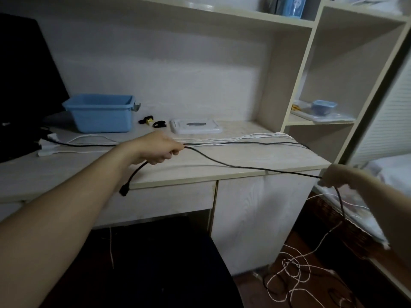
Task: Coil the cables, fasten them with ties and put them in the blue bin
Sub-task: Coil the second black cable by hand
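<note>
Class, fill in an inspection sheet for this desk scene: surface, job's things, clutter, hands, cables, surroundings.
Surface: pale wooden desk.
Job's things: empty-looking light blue plastic bin at back left; small black cable ties beside it.
Clutter: flat white plastic device; white paper scraps.
Hands: left hand grips the thin black cable near its plug; right hand holds it further along.
Cables: black cable stretched between hands; thin white cable tangled on floor.
Surroundings: cream shelving unit.
</note>
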### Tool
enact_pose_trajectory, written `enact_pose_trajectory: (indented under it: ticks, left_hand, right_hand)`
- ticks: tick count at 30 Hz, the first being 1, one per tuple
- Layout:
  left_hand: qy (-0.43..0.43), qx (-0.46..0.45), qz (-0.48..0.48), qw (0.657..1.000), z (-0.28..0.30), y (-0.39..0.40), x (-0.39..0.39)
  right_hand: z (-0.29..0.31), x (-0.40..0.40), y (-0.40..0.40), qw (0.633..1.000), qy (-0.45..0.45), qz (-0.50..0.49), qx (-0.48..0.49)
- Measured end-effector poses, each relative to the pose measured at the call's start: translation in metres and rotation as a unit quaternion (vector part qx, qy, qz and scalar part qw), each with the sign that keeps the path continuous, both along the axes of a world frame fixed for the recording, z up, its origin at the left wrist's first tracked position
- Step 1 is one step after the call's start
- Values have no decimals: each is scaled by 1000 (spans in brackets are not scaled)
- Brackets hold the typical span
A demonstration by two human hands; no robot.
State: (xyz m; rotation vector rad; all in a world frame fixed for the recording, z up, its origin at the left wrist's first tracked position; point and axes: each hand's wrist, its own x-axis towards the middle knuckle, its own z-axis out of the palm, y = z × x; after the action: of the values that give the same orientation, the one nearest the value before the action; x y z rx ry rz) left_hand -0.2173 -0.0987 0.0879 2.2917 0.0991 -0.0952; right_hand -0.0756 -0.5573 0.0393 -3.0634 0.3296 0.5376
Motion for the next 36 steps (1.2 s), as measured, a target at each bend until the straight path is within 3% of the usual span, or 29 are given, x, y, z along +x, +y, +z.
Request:
enact_pose_trajectory:
  ticks: [3,6,8,12,14,17,19,22,25,27,31,34,36]
  left_hand:
    - [20,-161,-83,983,-7,-27,-20]
    - [23,-269,-122,955,-24,-52,-35]
    - [6,-297,-130,946,-37,-64,-41]
    - [-32,-346,-109,931,-60,-81,-49]
    - [-40,-384,-96,918,-69,-84,-54]
    - [-37,-393,-78,916,-85,-86,-65]
    - [-10,-360,-84,929,-100,-89,-75]
    - [42,-319,-108,941,-126,-92,-88]
    - [47,-352,-92,930,-146,-91,-97]
    - [42,-435,-57,898,-154,-91,-102]
    - [17,-605,-46,794,-162,-95,-108]
    - [2,-647,-66,760,-166,-101,-111]
    - [-3,-661,-71,747,-166,-104,-112]
  right_hand:
    - [-30,-10,38,988,-51,128,64]
    - [-48,-55,95,938,-68,185,285]
    - [-50,-94,138,874,-133,231,407]
    - [-50,-154,200,764,-218,275,541]
    - [-48,-166,210,703,-171,243,647]
    - [-38,-176,210,547,-56,142,823]
    - [-35,-178,205,497,-51,63,864]
    - [-39,-172,191,526,-151,0,837]
    - [-57,-166,173,576,-192,-34,794]
    - [-78,-169,166,620,-194,-75,756]
    - [-132,-187,175,675,-207,-123,698]
    - [-157,-199,191,737,-254,-2,626]
    - [-162,-200,200,749,-228,114,611]
